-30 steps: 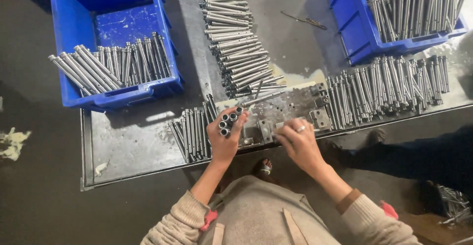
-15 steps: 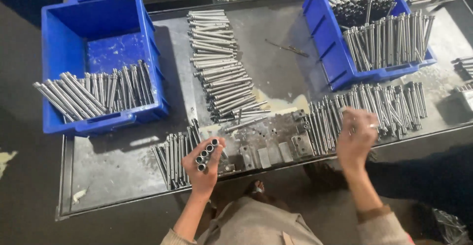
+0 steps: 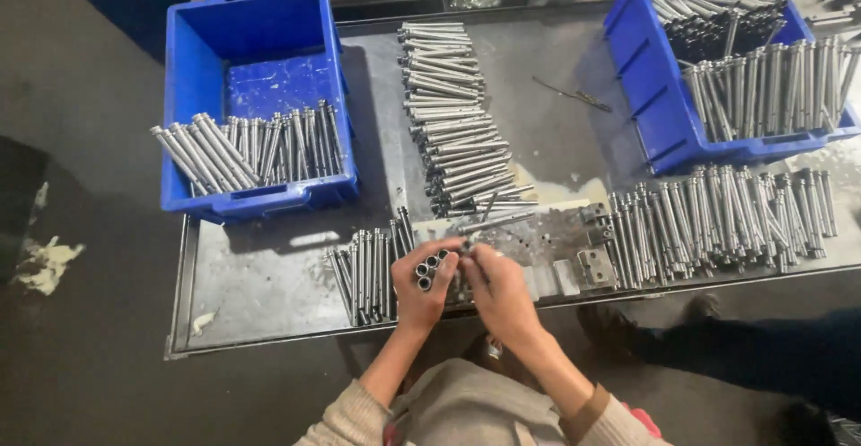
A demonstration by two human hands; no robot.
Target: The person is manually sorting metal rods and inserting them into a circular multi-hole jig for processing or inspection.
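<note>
My left hand (image 3: 421, 292) grips a small bundle of metal tubes (image 3: 430, 264), their open ends pointing up. My right hand (image 3: 496, 289) is pressed against the bundle from the right, fingers curled on a tube or rod at its top. Both hands hover over the near edge of a dark metal table (image 3: 269, 276), just right of a short row of grey rods (image 3: 369, 267) lying on the table. Behind my hands sits a flat metal jig plate (image 3: 574, 240).
A long stack of rods (image 3: 453, 114) runs up the table's middle. A blue bin (image 3: 256, 96) at the left holds rods; another blue bin (image 3: 717, 60) at the right holds more. A wide row of rods (image 3: 717, 222) lies right of the jig.
My right hand went out to the rods on the right half a second ago and has come back to the bundle in my left hand. The view has shifted.
</note>
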